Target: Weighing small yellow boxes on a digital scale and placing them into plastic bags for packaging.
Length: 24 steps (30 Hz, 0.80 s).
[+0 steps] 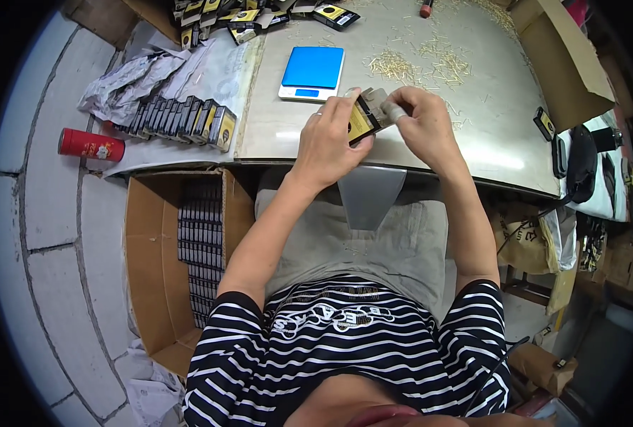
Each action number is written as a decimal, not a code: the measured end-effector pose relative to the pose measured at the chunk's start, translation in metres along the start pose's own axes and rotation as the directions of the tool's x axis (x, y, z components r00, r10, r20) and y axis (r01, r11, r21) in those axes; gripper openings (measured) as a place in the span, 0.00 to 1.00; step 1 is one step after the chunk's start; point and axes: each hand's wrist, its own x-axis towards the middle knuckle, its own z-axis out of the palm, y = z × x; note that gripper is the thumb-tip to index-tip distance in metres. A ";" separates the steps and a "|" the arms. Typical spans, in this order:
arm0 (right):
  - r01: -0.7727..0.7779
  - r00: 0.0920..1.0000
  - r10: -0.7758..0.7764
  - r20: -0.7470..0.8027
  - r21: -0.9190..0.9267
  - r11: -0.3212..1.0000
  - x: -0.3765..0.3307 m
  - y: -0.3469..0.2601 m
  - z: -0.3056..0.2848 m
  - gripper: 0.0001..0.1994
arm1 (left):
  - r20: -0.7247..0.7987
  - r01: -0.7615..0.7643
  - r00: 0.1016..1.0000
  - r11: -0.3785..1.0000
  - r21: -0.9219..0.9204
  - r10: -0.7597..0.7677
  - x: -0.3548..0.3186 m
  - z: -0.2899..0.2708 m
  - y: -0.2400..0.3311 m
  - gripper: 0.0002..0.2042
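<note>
My left hand (329,141) grips a small black and yellow cardboard box (363,122) above the table's near edge, tilted, with grey-brown flaps standing out at its far end. Close against that open end is my right hand (422,122), its fingers closed and a pale wrap around one fingertip. Whatever those fingers pinch is hidden. Just beyond my left hand lies a white scale (308,93) with a blue top plate. Thin gold-coloured pins (393,65) are scattered in loose heaps on the table past my right hand.
Several similar boxes stand in a row (181,121) on the left; more lie heaped at the back (249,18). A red canister (92,144) lies at far left. Below is an open carton (149,263) holding stacked boxes. A cardboard tray (555,57) edges the right side.
</note>
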 end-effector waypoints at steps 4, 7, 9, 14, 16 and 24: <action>0.010 0.998 0.002 -0.067 0.177 0.984 -0.004 -0.003 -0.009 0.04 | 0.046 0.097 0.994 0.995 -0.026 -0.096 -0.005 -0.004 0.007 0.34; -0.041 0.998 0.047 -0.034 0.148 0.988 -0.004 -0.002 -0.008 0.05 | 0.035 0.133 0.991 0.991 -0.024 -0.132 -0.007 -0.004 0.006 0.34; -0.076 0.989 0.109 -0.100 0.291 0.954 -0.003 0.003 -0.007 0.05 | 0.034 0.141 0.989 0.990 -0.020 -0.141 -0.008 -0.004 0.004 0.34; -0.143 0.989 0.120 0.090 0.317 0.937 -0.001 0.004 -0.004 0.05 | 0.026 0.187 0.982 0.981 -0.050 -0.186 -0.007 -0.004 0.001 0.34; -0.109 0.992 0.122 -0.012 0.362 0.926 -0.002 0.005 0.001 0.04 | -0.044 0.181 0.982 0.979 -0.096 -0.186 -0.007 -0.003 -0.002 0.34; -0.161 0.976 0.209 -0.056 0.459 0.874 0.002 0.001 0.004 0.03 | -0.100 0.204 0.971 0.971 -0.121 -0.216 -0.006 -0.002 -0.005 0.34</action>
